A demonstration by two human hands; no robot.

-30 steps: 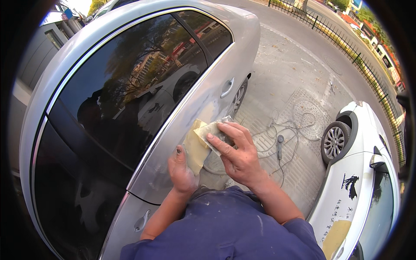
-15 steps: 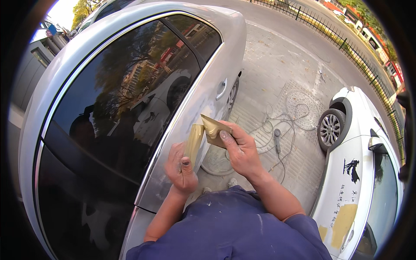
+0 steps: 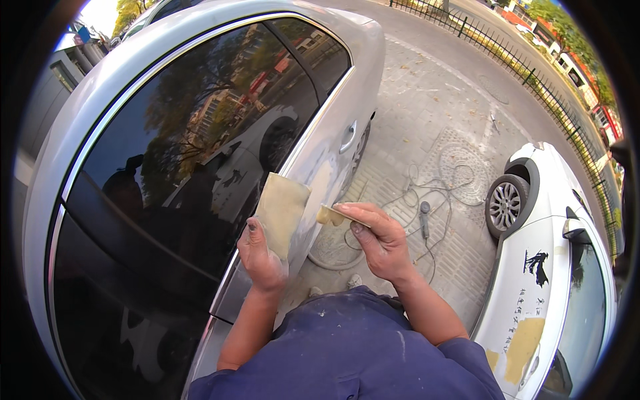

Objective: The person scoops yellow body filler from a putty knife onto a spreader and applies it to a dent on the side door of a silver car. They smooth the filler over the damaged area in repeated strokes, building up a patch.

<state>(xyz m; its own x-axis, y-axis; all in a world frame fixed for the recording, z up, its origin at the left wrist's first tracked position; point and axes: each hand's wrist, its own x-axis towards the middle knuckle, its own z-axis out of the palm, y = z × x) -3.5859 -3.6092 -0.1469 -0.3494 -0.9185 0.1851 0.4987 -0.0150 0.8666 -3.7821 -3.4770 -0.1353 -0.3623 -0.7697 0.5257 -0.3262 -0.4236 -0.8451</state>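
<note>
My left hand (image 3: pixel 263 265) grips a flat putty board (image 3: pixel 283 217) by its lower part, thumb up along its near edge. Yellowish filler coats the broad face turned up. Just to the right, my right hand (image 3: pixel 385 247) pinches a thin putty spreader (image 3: pixel 348 215) between thumb and fingers, almost edge-on. A lump of filler (image 3: pixel 325 216) clings to its left end, a small gap from the board. Both hands are beside the silver car (image 3: pixel 347 93), whose door has a pale, dull patch (image 3: pixel 322 179) partly behind the board.
A white car (image 3: pixel 517 280) with beige filler patches (image 3: pixel 525 348) stands at the right. Between the cars, a corded power tool (image 3: pixel 425 219) and looped hoses or cables (image 3: pixel 413 180) lie on the paving. A black fence (image 3: pixel 497 50) runs along the far side.
My left hand has turned the board from nearly edge-on to broad face up. My right hand has tilted the spreader nearly flat and drawn it a little away from the board.
</note>
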